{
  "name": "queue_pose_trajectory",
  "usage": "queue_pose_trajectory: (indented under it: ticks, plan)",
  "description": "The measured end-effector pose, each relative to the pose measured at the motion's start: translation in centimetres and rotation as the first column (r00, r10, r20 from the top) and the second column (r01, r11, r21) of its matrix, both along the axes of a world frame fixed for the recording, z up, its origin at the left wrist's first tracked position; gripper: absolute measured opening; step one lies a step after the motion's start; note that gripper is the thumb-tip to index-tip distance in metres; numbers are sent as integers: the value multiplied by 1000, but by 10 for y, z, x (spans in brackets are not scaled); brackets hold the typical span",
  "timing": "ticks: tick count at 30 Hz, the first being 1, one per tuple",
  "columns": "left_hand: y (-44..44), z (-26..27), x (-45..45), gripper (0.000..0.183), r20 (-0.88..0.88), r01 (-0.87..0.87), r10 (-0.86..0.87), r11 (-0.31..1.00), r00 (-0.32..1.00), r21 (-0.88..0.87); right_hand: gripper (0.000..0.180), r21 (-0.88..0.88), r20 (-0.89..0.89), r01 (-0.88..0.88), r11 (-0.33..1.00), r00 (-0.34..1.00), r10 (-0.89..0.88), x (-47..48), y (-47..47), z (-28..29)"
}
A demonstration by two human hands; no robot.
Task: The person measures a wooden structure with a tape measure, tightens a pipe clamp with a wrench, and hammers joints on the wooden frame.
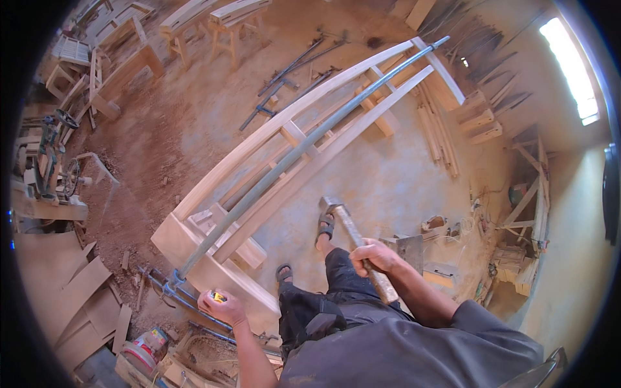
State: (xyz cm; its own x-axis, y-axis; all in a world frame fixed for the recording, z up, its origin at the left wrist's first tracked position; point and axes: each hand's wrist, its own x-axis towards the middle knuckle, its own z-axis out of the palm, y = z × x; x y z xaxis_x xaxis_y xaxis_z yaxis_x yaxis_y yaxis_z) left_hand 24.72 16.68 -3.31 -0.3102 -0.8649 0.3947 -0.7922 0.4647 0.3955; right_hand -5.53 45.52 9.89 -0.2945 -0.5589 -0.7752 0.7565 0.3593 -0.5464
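Note:
My right hand (373,257) grips the wooden handle of a hammer (350,227), whose metal head points away from me above my sandalled foot. A small yellow and black object, probably a tape measure (218,296), sits in my left hand (222,307). That hand is beside the near end of a large wooden frame (320,164). The frame has long rails, short cross pieces and a thick board at each end. Lengthwise over it runs a metal pipe clamp (271,175), its near jaw (174,281) at the end board close to my left hand.
Several bar clamps (276,94) lie on the floor beyond the frame. Long wood strips (434,128) lie at right. Sheet offcuts (80,296) and a red-and-white bucket (140,351) are at lower left. Trestles (228,43) carry timber at the back. A toolbox (439,274) stands at right.

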Motion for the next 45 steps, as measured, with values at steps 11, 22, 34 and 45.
queue_pose_trajectory:
  ticks: [11, 22, 34, 45]
  plan:
    - [4, 61, -229, 19, -159, 308, -284, 939, 945, 152, 18, 176, -468, -89, 980, 869, 163, -164, 64, 14]
    - [-80, 29, -404, 34, 66, 439, -478, 847, 876, 301, 29, 483, -695, -171, 859, 522, 495, -294, -47, 40]
    - [-83, 48, -409, 33, 17, 413, -445, 845, 896, 340, 33, 821, -532, -128, 557, -525, 664, -461, -321, 83]
    - [-93, 49, -415, 33, -111, 392, -379, 837, 919, 383, 19, 786, -182, -546, -289, -651, 737, -397, -386, -18]
